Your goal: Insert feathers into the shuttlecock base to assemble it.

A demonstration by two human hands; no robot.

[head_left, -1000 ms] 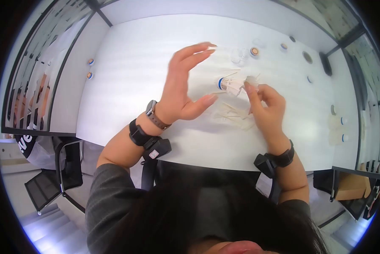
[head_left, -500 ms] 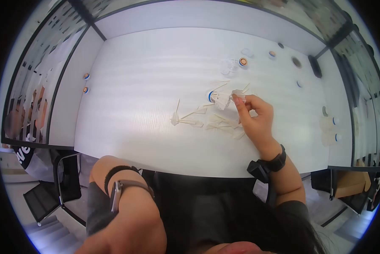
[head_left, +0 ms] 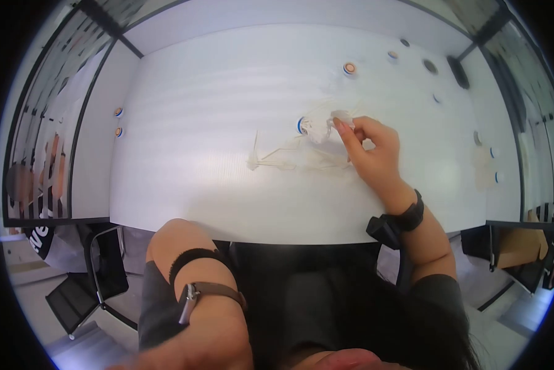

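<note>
A white shuttlecock (head_left: 315, 131) with a blue-banded base lies on its side on the white table (head_left: 184, 166). At its feather end, my right hand (head_left: 375, 146) has thumb and fingers pinched on the feathers. Loose feathers and bare quills (head_left: 277, 163) are strewn to the left of and below the shuttlecock. My left hand (head_left: 206, 348) is raised close to the camera at the bottom edge, away from the table; its fingers are out of sight.
A cork base with a blue band (head_left: 349, 68) lies farther back. More such bases stand by the left wall (head_left: 118, 112) and at the right side (head_left: 496, 177). A dark round desk hole (head_left: 430, 66) is at the back right. Low partitions enclose the table.
The whole view has shifted slightly, so the table things sit higher in the picture. My right hand keeps its pinch on the shuttlecock's feathers. My left hand stays raised near the camera.
</note>
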